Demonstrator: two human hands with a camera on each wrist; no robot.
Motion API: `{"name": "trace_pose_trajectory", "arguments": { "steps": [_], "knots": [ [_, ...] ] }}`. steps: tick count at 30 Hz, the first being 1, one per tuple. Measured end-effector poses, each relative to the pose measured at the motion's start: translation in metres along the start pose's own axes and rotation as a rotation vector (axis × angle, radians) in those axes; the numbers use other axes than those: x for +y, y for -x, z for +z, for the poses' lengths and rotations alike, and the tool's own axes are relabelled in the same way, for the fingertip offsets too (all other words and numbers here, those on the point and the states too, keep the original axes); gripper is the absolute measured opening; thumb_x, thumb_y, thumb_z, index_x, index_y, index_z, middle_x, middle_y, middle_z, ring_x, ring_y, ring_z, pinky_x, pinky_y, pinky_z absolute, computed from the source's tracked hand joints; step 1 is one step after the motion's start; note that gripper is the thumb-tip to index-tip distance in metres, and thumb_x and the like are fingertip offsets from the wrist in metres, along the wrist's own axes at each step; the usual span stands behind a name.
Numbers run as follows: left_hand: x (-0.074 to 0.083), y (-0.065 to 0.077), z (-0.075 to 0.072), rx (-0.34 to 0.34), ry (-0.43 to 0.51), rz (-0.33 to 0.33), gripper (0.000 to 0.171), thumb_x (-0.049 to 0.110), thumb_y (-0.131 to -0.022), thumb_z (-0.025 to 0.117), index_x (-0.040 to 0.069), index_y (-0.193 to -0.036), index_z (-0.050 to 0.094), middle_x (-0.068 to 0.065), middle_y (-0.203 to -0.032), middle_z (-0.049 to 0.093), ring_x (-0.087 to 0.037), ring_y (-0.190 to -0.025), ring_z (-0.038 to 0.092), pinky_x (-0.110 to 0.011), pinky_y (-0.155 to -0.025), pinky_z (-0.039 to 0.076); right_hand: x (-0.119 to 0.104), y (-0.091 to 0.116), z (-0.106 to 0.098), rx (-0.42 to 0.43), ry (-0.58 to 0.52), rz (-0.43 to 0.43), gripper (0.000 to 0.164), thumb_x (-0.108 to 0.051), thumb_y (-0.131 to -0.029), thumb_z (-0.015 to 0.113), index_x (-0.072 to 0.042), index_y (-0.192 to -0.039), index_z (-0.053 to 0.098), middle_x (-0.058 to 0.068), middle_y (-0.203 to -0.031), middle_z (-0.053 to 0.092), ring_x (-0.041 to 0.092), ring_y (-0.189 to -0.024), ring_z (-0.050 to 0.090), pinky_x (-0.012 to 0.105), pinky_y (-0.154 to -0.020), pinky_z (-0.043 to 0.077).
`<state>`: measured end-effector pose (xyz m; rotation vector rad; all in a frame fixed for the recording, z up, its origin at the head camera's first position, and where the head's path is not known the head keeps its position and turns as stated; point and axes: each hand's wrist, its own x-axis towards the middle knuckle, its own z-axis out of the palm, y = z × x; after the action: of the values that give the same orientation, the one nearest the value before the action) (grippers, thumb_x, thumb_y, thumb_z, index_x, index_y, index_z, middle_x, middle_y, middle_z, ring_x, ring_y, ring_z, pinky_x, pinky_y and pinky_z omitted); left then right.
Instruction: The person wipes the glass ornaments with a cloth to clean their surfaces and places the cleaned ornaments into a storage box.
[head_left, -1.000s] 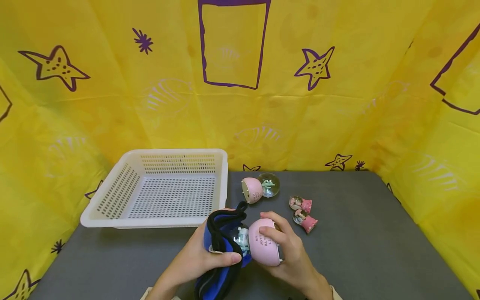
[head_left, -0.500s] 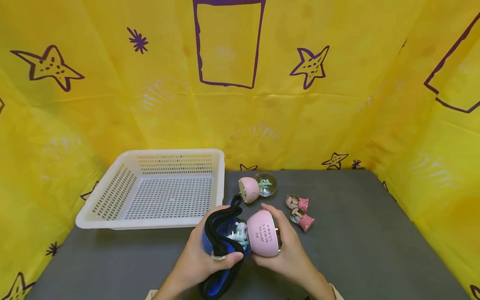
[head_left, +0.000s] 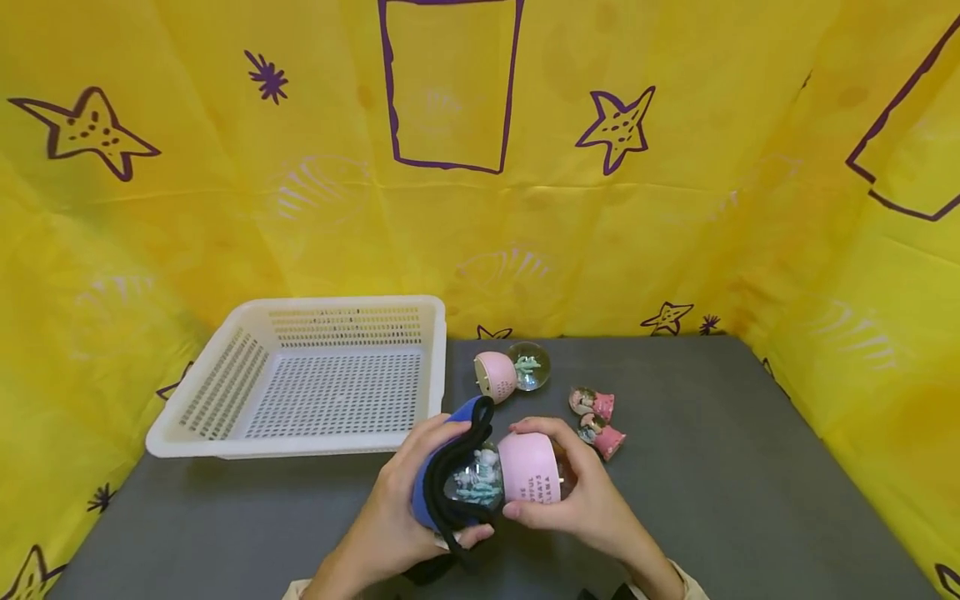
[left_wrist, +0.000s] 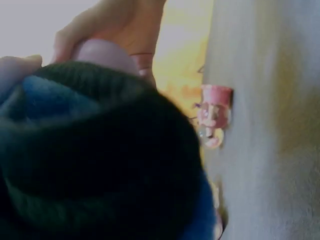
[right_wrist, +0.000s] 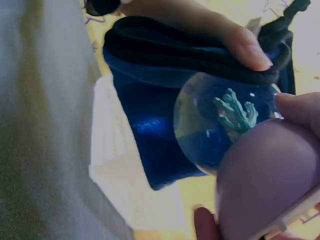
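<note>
The left hand [head_left: 401,504] gripped a blue cloth [head_left: 426,492] cupped around a globe [head_left: 512,471], near the middle; the right hand [head_left: 588,496] held its pink base [head_left: 534,467]. Inside its clear ball were a green cactus [head_left: 477,493] and a white figure [head_left: 486,461]. A white basket [head_left: 300,447] sat left, its perforated floor showing. A second globe [head_left: 497,375], also containing something green, lay far on the table [head_left: 750,500]; right lay two small globes [head_left: 603,406].
</note>
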<state>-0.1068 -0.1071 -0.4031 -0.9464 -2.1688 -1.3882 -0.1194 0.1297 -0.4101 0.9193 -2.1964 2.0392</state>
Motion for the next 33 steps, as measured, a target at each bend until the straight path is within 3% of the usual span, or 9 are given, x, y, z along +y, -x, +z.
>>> {"name": "trace_pose_trajectory", "arguments": {
  "steps": [3, 8, 13, 17, 19, 22, 25, 29, 33],
  "knots": [
    [-0.002, 0.000, -0.004, -0.045, 0.097, -0.052, 0.090, 0.024, -0.067, 0.094, 0.009, -0.142, 0.047, -0.009, -0.137, 0.055, -0.017, -0.121, 0.057, -0.023, -0.104, 0.047, 0.001, 0.000, 0.004, 0.037, 0.111, -0.164, 0.069, -0.003, -0.067, 0.089, -0.008, -0.126, 0.054, 0.012, -0.128, 0.057, 0.014, -0.104, 0.061, 0.031, -0.069, 0.060],
    [-0.006, 0.000, -0.012, -0.136, 0.261, -0.215, 0.088, 0.010, -0.072, 0.089, 0.015, -0.145, 0.041, -0.007, -0.137, 0.057, -0.015, -0.118, 0.061, -0.027, -0.099, 0.052, 0.003, -0.004, 0.008, 0.088, 0.342, -0.474, 0.064, -0.018, -0.066, 0.092, -0.006, -0.119, 0.058, 0.015, -0.126, 0.057, 0.018, -0.109, 0.060, 0.021, -0.075, 0.058],
    [-0.008, -0.003, -0.020, -0.234, 0.468, -0.357, 0.078, 0.008, -0.079, 0.081, 0.015, -0.145, 0.040, -0.011, -0.133, 0.059, -0.018, -0.112, 0.063, -0.030, -0.096, 0.053, 0.002, -0.009, 0.007, 0.083, 0.405, -0.693, 0.055, -0.024, -0.070, 0.088, -0.003, -0.112, 0.058, 0.023, -0.121, 0.057, 0.026, -0.108, 0.059, 0.021, -0.091, 0.053],
    [-0.008, -0.004, -0.023, -0.260, 0.612, -0.454, 0.073, 0.012, -0.083, 0.077, 0.013, -0.145, 0.039, -0.015, -0.130, 0.061, -0.021, -0.111, 0.064, -0.032, -0.094, 0.055, 0.000, -0.013, 0.007, 0.068, 0.405, -0.770, 0.053, -0.023, -0.072, 0.086, -0.001, -0.110, 0.057, 0.026, -0.119, 0.057, 0.029, -0.109, 0.059, 0.022, -0.095, 0.051],
    [-0.008, -0.003, -0.022, -0.245, 0.604, -0.444, 0.074, 0.012, -0.082, 0.078, 0.013, -0.145, 0.040, -0.016, -0.132, 0.060, -0.021, -0.112, 0.063, -0.032, -0.095, 0.054, 0.002, -0.013, 0.006, 0.075, 0.407, -0.774, 0.054, -0.024, -0.072, 0.086, 0.001, -0.110, 0.057, 0.026, -0.119, 0.057, 0.029, -0.110, 0.059, 0.023, -0.096, 0.051],
    [-0.009, -0.003, -0.020, -0.213, 0.559, -0.372, 0.076, 0.006, -0.080, 0.079, 0.011, -0.145, 0.041, -0.021, -0.134, 0.058, -0.021, -0.114, 0.062, -0.031, -0.096, 0.054, 0.005, -0.011, 0.005, 0.102, 0.409, -0.736, 0.062, -0.026, -0.071, 0.088, 0.006, -0.114, 0.056, 0.025, -0.122, 0.056, 0.028, -0.113, 0.057, 0.022, -0.095, 0.052],
    [-0.008, -0.003, -0.019, -0.158, 0.460, -0.294, 0.082, 0.001, -0.075, 0.082, 0.013, -0.145, 0.042, -0.018, -0.134, 0.058, -0.018, -0.114, 0.062, -0.030, -0.097, 0.053, 0.006, -0.007, 0.004, 0.124, 0.407, -0.595, 0.078, -0.027, -0.068, 0.091, 0.006, -0.128, 0.053, 0.022, -0.128, 0.054, 0.021, -0.114, 0.057, 0.020, -0.088, 0.055],
    [-0.003, -0.002, -0.015, -0.073, 0.316, -0.223, 0.092, -0.001, -0.066, 0.088, 0.013, -0.144, 0.043, -0.010, -0.135, 0.058, -0.015, -0.116, 0.062, -0.026, -0.098, 0.052, 0.005, -0.003, 0.004, 0.114, 0.396, -0.369, 0.098, -0.014, -0.063, 0.095, -0.001, -0.145, 0.043, 0.017, -0.132, 0.053, 0.013, -0.110, 0.059, 0.020, -0.075, 0.059],
    [0.002, -0.002, -0.009, 0.000, 0.220, -0.109, 0.094, 0.003, -0.062, 0.093, 0.005, -0.142, 0.045, -0.011, -0.134, 0.056, -0.015, -0.117, 0.060, -0.022, -0.100, 0.049, 0.005, -0.003, 0.002, 0.074, 0.318, -0.270, 0.103, -0.001, -0.062, 0.092, -0.005, -0.150, 0.038, 0.016, -0.136, 0.053, 0.012, -0.110, 0.060, 0.024, -0.073, 0.060]
  ]
}}
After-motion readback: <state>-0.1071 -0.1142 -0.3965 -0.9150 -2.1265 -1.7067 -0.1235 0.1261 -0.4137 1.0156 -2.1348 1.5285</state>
